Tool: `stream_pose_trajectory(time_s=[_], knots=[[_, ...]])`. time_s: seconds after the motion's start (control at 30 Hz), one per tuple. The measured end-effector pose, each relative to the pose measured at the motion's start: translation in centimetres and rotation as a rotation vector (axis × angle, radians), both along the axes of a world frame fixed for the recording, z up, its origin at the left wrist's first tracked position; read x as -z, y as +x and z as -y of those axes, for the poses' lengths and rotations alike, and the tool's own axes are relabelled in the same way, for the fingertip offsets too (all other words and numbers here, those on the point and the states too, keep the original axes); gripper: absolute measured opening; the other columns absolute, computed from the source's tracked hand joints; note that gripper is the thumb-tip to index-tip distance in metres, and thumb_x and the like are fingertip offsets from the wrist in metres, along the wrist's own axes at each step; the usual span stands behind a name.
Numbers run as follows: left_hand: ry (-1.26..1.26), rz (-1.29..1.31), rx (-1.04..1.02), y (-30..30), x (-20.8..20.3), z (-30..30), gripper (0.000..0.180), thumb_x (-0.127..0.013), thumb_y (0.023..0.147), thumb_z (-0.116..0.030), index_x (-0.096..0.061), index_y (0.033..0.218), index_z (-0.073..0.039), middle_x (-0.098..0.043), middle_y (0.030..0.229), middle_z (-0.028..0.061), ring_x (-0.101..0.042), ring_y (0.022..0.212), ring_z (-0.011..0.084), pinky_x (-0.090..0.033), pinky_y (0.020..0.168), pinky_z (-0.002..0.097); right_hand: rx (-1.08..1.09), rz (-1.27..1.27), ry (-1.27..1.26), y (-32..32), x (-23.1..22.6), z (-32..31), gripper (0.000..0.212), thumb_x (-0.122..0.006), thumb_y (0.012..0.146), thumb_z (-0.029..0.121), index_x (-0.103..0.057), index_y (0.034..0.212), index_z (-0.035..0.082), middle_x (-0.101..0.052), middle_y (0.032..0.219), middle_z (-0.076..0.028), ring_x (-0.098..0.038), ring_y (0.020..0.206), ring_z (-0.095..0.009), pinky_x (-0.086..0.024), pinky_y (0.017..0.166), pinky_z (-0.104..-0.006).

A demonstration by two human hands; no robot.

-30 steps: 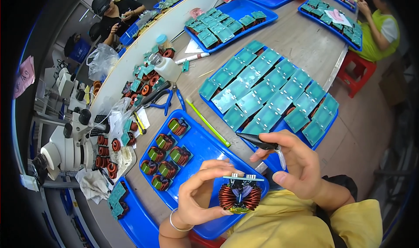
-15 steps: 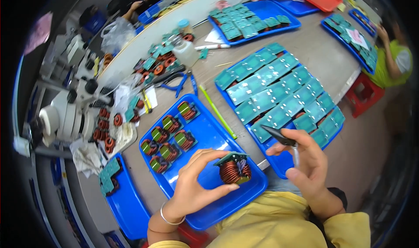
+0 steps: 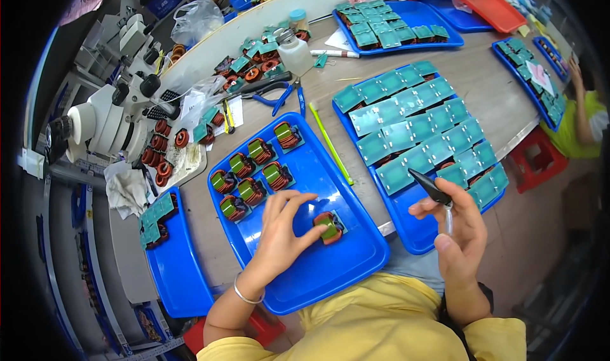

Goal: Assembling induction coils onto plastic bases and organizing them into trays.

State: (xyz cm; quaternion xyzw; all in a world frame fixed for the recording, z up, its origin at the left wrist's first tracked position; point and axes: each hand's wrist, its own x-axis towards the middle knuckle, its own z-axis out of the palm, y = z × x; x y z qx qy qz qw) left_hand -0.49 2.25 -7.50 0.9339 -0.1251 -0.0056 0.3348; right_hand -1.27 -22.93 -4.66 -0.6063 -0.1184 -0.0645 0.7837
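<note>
Coil block (image 3: 328,228), green-topped with reddish windings and a small board against it, sits inside our blue tray (image 3: 298,278), toward that tray's right side. Beside it, our left hand (image 3: 279,231) has its fingers spread, thumb reaching the block's edge and index finger lifted off it; we cannot tell whether the thumb touches. Our right hand (image 3: 459,227), raised to the right of the tray, pinches a black pointed tool (image 3: 430,186) between thumb and fingers, its tip angled up and leftward.

Farther into the tray, at its far left end, we have seven similar coils (image 3: 260,150) grouped together with their green faces up. Just off the tray's right edge lies a bright green stick (image 3: 332,146), and past that a second blue tray (image 3: 413,224) bears rows of green circuit boards (image 3: 400,110). Beyond the tray's far end, blue-handled pliers (image 3: 273,100) rest on our table (image 3: 321,88), with a yellow cutter (image 3: 227,116) to their left and a pale bottle (image 3: 294,56) behind them. Left of the tray stands a narrower blue tray (image 3: 184,278) with a few boards, and farther out a white microscope (image 3: 95,122).
</note>
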Motion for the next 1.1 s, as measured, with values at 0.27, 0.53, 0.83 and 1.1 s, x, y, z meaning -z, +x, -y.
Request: stream_pose_trajectory(time_s=[0.27, 0.53, 0.83, 1.1], knots=[[0.346, 0.251, 0.050, -1.2, -1.9, 2.6, 0.051, -0.078, 0.056, -0.033, -0.058, 0.094, -0.007, -0.047, 0.103, 0.0115, -0.042, 0.103, 0.0316, -0.031, 0.088, 0.0445, 0.079, 0.024, 0.000, -0.3, -0.5, 1.3, 0.064, -0.060, 0.076, 0.023, -0.036, 0.125, -0.010, -0.055, 0.098, -0.014, -0.057, 0.091, -0.024, -0.044, 0.080, -0.0347], [0.387, 0.288, 0.080, 0.3, -2.3, 1.7, 0.048, -0.078, 0.057, -0.026, -0.057, 0.095, -0.005, -0.045, 0.105, 0.0133, -0.041, 0.106, 0.0323, -0.028, 0.093, 0.0487, 0.137, 0.007, 0.022, -0.4, -0.5, 2.6, 0.064, -0.060, 0.075, 0.024, -0.037, 0.125, -0.009, -0.055, 0.098, -0.013, -0.056, 0.092, -0.023, -0.043, 0.081, -0.0337], [0.542, 0.443, -0.058, 6.5, -0.9, -0.1, 0.046, -0.079, 0.055, -0.021, -0.060, 0.093, -0.005, -0.045, 0.104, 0.0123, -0.040, 0.107, 0.0312, -0.028, 0.096, 0.0472, 0.156, 0.005, 0.030, -0.5, -0.5, 3.6, 0.062, -0.058, 0.075, 0.021, -0.037, 0.125, -0.009, -0.055, 0.099, -0.014, -0.056, 0.092, -0.023, -0.043, 0.082, -0.0333], [0.323, 0.449, 0.193, 4.8, -2.0, 7.5, 0.054, -0.076, 0.059, -0.035, -0.054, 0.099, -0.005, -0.047, 0.098, 0.0121, -0.044, 0.096, 0.0298, -0.033, 0.084, 0.0423, 0.149, 0.054, 0.087, -0.2, 0.1, 4.7, 0.057, -0.054, 0.072, 0.006, -0.040, 0.124, -0.009, -0.054, 0.104, -0.014, -0.056, 0.095, -0.024, -0.042, 0.084, -0.0338]])
